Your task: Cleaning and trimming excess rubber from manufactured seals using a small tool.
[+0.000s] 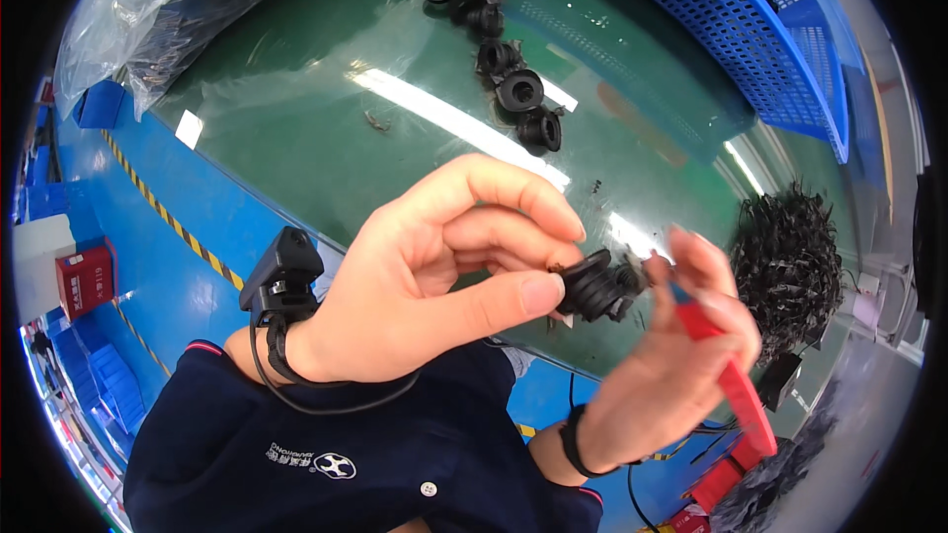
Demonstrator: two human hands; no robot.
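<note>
The left hand [425, 276] has its thumb and at least one finger closed on the near end of a ribbed black part [595, 288], which is held above the green table [296, 128], between the two hands. The index finger arches over it, and the bent fingers hide most of how the others lie against it. The part's far end is hard to make out, ragged in outline and close to the blurred fingertips of the right hand [681, 365]; whether those touch it cannot be told. The right hand is curled around a red handle [748, 405], which crosses the palm and sticks out past its lower side; the working end is lost among the fingers, so the kind of tool is unclear. Further up the table, similar black parts [520, 91] lie in a loose line, the topmost cut off by the upper edge. Beside the right hand stands a heap of black scraps [787, 262], its pieces too tangled to tell apart. A blue basket [736, 35] runs out of view at the upper right, its contents mostly hidden, and a clear plastic bag [148, 15] is cropped at the upper left.
</note>
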